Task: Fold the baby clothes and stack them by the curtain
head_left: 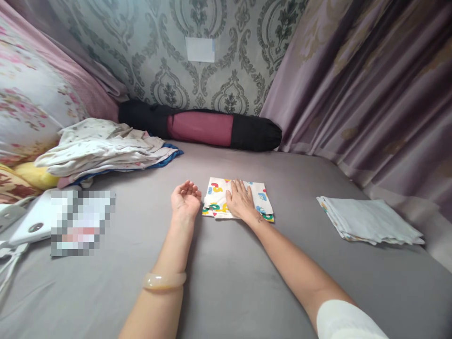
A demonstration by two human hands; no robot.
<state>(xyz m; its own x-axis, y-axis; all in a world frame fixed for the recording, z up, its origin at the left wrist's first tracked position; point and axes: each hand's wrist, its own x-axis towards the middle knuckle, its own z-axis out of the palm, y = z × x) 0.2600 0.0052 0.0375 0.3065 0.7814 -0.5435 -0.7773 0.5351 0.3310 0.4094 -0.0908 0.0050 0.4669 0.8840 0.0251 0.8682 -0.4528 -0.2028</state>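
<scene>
A folded cloth (217, 193), white with colourful printed figures, lies flat on the grey bed sheet in front of me. My right hand (240, 198) rests palm down on its middle, fingers stretched out and holding nothing. Just left of the cloth, my left hand (186, 200) is turned palm up with its fingers loosely curled and nothing in it. A pale bangle (165, 281) circles the left forearm. The cloth's front edge shows several uneven layers; the part under my right hand is hidden.
A stack of folded pale cloths (370, 219) lies at the right. To the left are a heap of crumpled clothes (106, 146), a white device (38, 219) with cables, and a blurred-out flat item (84, 223). A black and maroon bag (199, 127) lies along the wall.
</scene>
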